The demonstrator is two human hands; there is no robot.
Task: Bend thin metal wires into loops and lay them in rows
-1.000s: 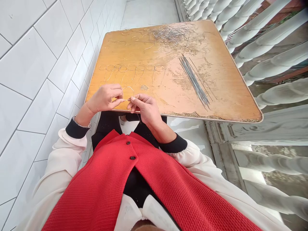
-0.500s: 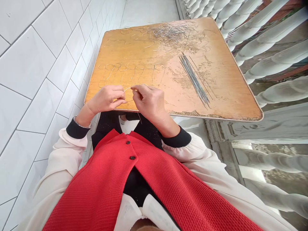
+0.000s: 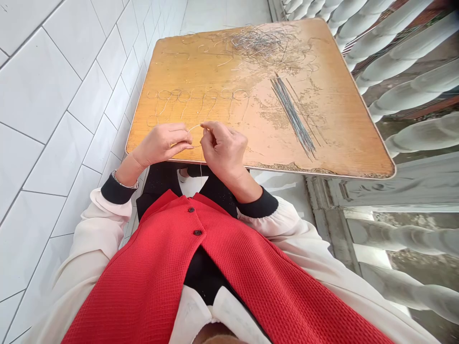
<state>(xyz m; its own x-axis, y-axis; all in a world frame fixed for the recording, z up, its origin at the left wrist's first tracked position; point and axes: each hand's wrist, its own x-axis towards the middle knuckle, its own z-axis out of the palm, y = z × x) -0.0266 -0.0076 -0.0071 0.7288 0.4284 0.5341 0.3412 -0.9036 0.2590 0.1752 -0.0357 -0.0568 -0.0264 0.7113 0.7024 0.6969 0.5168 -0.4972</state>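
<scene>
A thin, pale wire (image 3: 195, 126) was held between the two hands, just over the near edge of the desk (image 3: 344, 138), one end hanging down past that edge. The left hand (image 3: 163, 142) had its fingers closed to a narrow pinch on the wire; the right hand (image 3: 225, 147) pinched the top of its curve between thumb and forefinger, though its exact grip was partly hidden. The wire looked very light, and stiff enough to keep a bend yet soft enough for bare fingers to shape. It probably had a little spring and could roll in a loose pinch, so a hold close to the bend seemed surest, leaving the hanging end free. Looped wires (image 3: 204, 98) lay in a row beyond the hands, with a bundle of straight wires (image 3: 293, 117) to the right and a tangled heap (image 3: 263, 44) behind.
</scene>
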